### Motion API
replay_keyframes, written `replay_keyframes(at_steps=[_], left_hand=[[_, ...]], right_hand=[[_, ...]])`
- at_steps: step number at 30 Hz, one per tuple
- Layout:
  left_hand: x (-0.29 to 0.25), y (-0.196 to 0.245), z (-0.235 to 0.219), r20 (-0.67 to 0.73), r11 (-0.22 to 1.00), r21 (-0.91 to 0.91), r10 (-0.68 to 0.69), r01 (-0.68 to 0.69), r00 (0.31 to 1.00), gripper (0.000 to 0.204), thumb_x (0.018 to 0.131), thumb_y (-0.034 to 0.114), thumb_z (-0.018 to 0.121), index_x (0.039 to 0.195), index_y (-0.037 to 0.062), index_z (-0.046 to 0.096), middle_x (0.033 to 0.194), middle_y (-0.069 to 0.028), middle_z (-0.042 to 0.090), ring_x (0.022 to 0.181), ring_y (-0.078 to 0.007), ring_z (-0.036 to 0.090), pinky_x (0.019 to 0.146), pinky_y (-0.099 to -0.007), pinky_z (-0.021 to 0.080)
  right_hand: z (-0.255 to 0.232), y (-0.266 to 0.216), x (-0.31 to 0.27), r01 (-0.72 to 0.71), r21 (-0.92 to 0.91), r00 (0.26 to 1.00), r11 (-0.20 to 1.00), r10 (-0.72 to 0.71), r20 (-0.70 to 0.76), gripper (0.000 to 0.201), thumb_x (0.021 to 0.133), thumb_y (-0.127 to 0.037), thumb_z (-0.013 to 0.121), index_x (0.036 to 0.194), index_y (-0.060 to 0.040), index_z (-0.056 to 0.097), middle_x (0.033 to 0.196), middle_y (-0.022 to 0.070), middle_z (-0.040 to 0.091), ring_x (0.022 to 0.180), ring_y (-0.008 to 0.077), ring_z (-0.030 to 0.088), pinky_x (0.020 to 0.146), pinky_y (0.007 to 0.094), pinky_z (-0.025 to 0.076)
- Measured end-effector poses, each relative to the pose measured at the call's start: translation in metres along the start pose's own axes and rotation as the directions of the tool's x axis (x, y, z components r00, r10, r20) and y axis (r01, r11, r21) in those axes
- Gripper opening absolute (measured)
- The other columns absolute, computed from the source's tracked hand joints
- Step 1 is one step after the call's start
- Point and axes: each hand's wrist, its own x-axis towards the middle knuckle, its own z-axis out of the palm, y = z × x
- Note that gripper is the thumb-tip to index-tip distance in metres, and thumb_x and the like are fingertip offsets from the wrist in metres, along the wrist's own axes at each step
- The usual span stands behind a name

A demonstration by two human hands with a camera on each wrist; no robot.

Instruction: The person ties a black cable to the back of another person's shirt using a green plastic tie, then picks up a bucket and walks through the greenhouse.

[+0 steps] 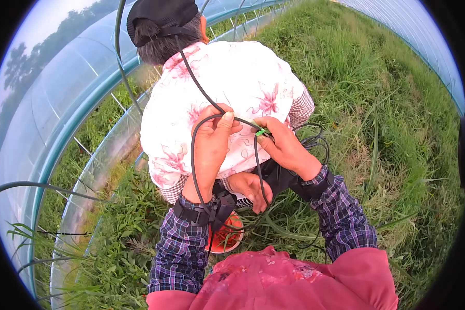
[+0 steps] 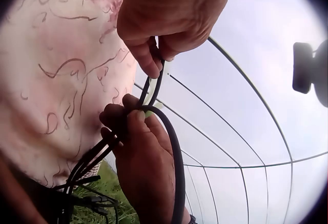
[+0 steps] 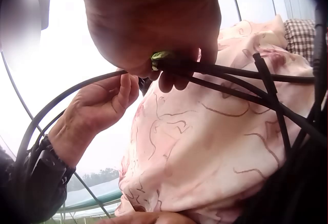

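My left hand (image 1: pixel 212 142) pinches a black cable (image 1: pixel 193 155) between thumb and fingers, behind the back of a person in a white floral shirt (image 1: pixel 242 67). To its right, my right hand (image 1: pixel 286 149) grips several black cables where a green tie (image 1: pixel 261 132) sits around them. Between the two hands the cable bends in a loop. In the right wrist view the green tie (image 3: pixel 161 57) shows under the right hand, with cables running off to the right. The left wrist view has both hands close together on the cables (image 2: pixel 154 88).
The other person wears a black cap (image 1: pixel 162 18); a cable runs down from it. That person's hand (image 1: pixel 250 190) hangs below mine, above a red bucket (image 1: pixel 224 251) holding red pieces. Grass (image 1: pixel 356 103) grows around, and a greenhouse frame (image 1: pixel 62 150) curves along the left.
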Motion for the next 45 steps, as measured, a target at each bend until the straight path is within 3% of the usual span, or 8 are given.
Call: replay_keyframes(at_steps=[7,13,15,19,23,27,35,45], left_hand=[[-0.009,-0.012,-0.018,-0.051,0.983,-0.124,-0.142,0.135,0.989,0.01,0.093,0.011,0.054,0.1,0.0059,0.058,0.089,-0.0028,0.057,0.076,-0.0113,0.058,0.071,-0.0271,0.055],[-0.019,-0.008,-0.011,0.133,0.932,-0.044,-0.351,0.359,0.927,0.033,0.091,0.019,0.058,0.121,0.006,0.049,0.103,-0.0065,0.056,0.095,-0.0188,0.056,0.085,-0.0352,0.049],[-0.023,-0.011,-0.005,0.296,0.926,0.241,-0.355,0.291,0.887,0.043,0.089,0.015,0.059,0.128,0.0049,0.043,0.102,-0.0064,0.054,0.093,-0.0183,0.056,0.082,-0.0317,0.047],[-0.033,-0.016,0.009,0.361,0.869,0.143,-0.491,0.473,0.793,0.05,0.089,0.011,0.055,0.135,0.0065,0.036,0.095,-0.0028,0.052,0.079,-0.0095,0.052,0.067,-0.0234,0.045],[-0.03,-0.005,0.012,0.258,0.944,0.066,-0.329,0.323,0.908,0.05,0.089,0.007,0.053,0.136,0.0085,0.038,0.09,-0.0007,0.054,0.064,-0.0044,0.045,0.052,-0.0186,0.036],[-0.017,-0.001,0.001,0.337,0.943,0.125,-0.332,0.307,0.881,0.051,0.086,0.007,0.057,0.134,0.0087,0.041,0.084,0.0006,0.056,0.059,-0.0004,0.037,0.048,-0.0165,0.026],[-0.018,-0.014,-0.014,0.318,0.969,0.111,-0.245,0.221,0.916,0.039,0.091,0.022,0.059,0.123,0.0045,0.044,0.084,-0.0082,0.06,0.058,-0.0056,0.044,0.047,-0.0179,0.033],[-0.004,-0.022,-0.021,0.216,0.985,0.106,-0.157,0.137,0.964,0.013,0.089,0.016,0.061,0.092,0.0033,0.06,0.065,-0.0003,0.055,0.056,-0.0061,0.05,0.047,-0.0197,0.038]], right_hand=[[0.0,0.024,-0.018,0.001,-0.058,0.999,0.998,0.002,0.046,0.034,0.084,-0.011,0.056,0.117,-0.002,0.054,0.105,0.0159,0.056,0.099,0.032,0.054,0.087,0.0396,0.042],[0.004,0.023,-0.018,-0.073,0.03,0.997,0.997,0.074,-0.015,0.03,0.082,-0.007,0.057,0.111,-0.003,0.058,0.098,0.014,0.058,0.093,0.0302,0.057,0.081,0.0368,0.045],[0.005,0.023,-0.017,-0.066,0.034,0.998,0.997,0.067,-0.022,0.029,0.081,-0.006,0.057,0.111,-0.0028,0.058,0.097,0.0136,0.058,0.091,0.0296,0.057,0.079,0.0362,0.046],[0.004,0.022,-0.02,-0.131,0.077,0.99,0.988,0.134,-0.038,0.028,0.082,-0.007,0.058,0.109,-0.0016,0.057,0.096,0.0126,0.058,0.091,0.0249,0.059,0.08,0.0337,0.046],[0.005,0.03,-0.027,-0.142,0.235,0.984,0.962,0.163,-0.071,0.027,0.085,-0.008,0.058,0.11,-0.0009,0.052,0.098,0.0103,0.059,0.09,0.0194,0.058,0.081,0.0325,0.046],[0.002,0.028,-0.028,-0.13,0.195,0.989,0.972,0.141,-0.042,0.023,0.085,-0.007,0.057,0.107,-0.0002,0.053,0.095,0.0096,0.058,0.088,0.0189,0.058,0.078,0.0318,0.047],[0.0,0.029,-0.028,-0.061,0.178,0.995,0.982,0.073,-0.066,0.021,0.084,-0.006,0.056,0.105,0.0003,0.055,0.092,0.0108,0.058,0.085,0.0213,0.058,0.076,0.0319,0.047],[0.005,0.02,-0.021,-0.062,0.194,0.992,0.979,0.081,-0.095,0.024,0.08,-0.005,0.058,0.104,-0.0004,0.057,0.094,0.0118,0.059,0.089,0.0251,0.059,0.079,0.0331,0.046]])
